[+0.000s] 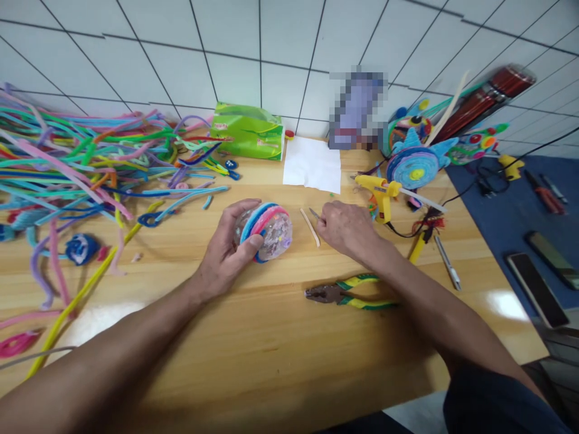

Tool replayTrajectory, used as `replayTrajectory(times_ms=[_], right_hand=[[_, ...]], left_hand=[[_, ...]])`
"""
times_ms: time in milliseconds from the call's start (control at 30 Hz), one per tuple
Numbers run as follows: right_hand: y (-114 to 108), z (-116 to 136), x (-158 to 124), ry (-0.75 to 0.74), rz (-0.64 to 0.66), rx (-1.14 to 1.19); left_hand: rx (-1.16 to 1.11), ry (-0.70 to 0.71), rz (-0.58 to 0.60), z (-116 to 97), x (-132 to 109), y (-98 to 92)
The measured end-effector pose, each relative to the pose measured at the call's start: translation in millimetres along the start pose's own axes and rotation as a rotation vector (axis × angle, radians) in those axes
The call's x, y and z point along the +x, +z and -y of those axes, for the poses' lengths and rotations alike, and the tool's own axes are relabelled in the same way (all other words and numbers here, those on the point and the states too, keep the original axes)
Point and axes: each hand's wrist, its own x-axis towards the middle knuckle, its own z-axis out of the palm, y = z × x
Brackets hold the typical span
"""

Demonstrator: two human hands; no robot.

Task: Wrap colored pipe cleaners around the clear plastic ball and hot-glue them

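My left hand (233, 241) is wrapped round a clear, rounded plastic container (279, 236), its thumb pressing on the near side. Blue, light blue and pink pipe cleaners (262, 220) ring the container, and small glittery bits show in or through it. To the right, my right hand (341, 226) is closed on a thin pointed tool (313, 213); only its grey tip shows, so its kind is unclear. Between the hands a pale thin strip (310, 228) lies on the wooden table (253, 337). A yellow glue gun (379, 194) stands just beyond my right hand.
Pliers (330, 293) lie partly under my right forearm. Loose pipe cleaners (67, 163) heap on the left. A green tissue pack (246, 132) and white paper (312, 164) lie at the back. Decorated discs (414, 166), a cutter (447, 263) and a phone (536, 289) are rightward.
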Motion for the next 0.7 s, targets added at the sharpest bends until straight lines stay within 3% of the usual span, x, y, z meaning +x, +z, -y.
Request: replayTrajectory(times_ms=[167, 333, 467, 567, 700], right_hand=[[-4.3, -19.8, -11.4, 0.045, -0.191, 0.058], [-35.7, -34.9, -38.7, 0.1, -0.412, 0.317], [-47.5, -6.8, -58.5, -0.163, -0.453, 0.614], [-35.3, 20.3, -62.2, -0.342, -0.415, 0.671], [-12.5, 38.2, -56.5, -0.421, -0.468, 0.649]], left_hand=[[-0.046, 0.02, -0.005, 3.8, -0.6, 2.2], [-0.067, 0.023, 0.01, 3.3, -0.1, 3.8], [-0.067, 0.0, 0.017, 1.2, 0.9, 3.7], [-0.081, -0.018, 0.025, -0.5, 0.9, 3.9], [-0.084, -0.008, 0.04, -1.6, 0.9, 4.0]])
